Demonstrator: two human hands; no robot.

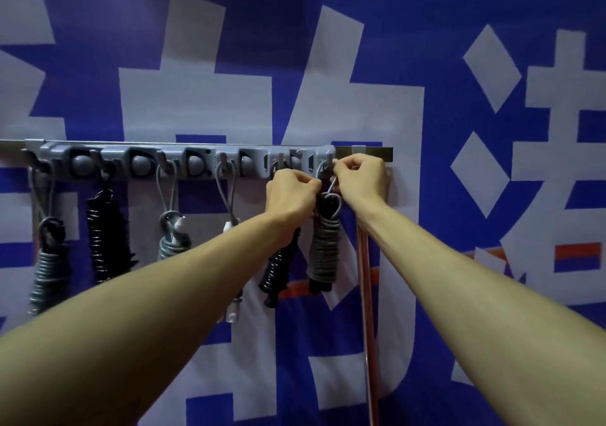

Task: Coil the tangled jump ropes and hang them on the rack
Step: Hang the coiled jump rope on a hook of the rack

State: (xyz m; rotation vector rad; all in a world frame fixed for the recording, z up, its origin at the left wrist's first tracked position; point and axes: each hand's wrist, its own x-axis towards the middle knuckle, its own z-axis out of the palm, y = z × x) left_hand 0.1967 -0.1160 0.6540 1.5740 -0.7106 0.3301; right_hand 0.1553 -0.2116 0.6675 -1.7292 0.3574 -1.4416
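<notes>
Jump rope, grey (323,252), wound into a tight bundle, hung straight down between and just below my two hands. Both hands were up at the right-hand end of the rack (114,153), close together but not touching.

- Left hand (290,196): fingers curled, pinching the near side of the hanging loop (332,185) that rises from the bundle. My read: it steadied the loop and took some of the weight.
- Right hand (362,176): fingertips pinched on the top of the same loop, right at the end hook (323,167). I judged this hand was doing the guiding, spreading the loop so it would drop over the hook.
- Whether the loop was fully seated on the hook I could not tell; the fingers covered that spot.

Left of my left hand, other bundles hung from their own hooks. A black coil (278,271) sat just under the left wrist, and further out were a white-handled rope (231,294), a pale grey one (172,238), another black one (106,238) and a grey one (49,261). That spacing explains why the end hook was used.

Below my right wrist ran a thin pinkish rod (366,311); I could not tell what it was. A blue and white banner (426,32) lay behind everything.

Task looked near its end.
</notes>
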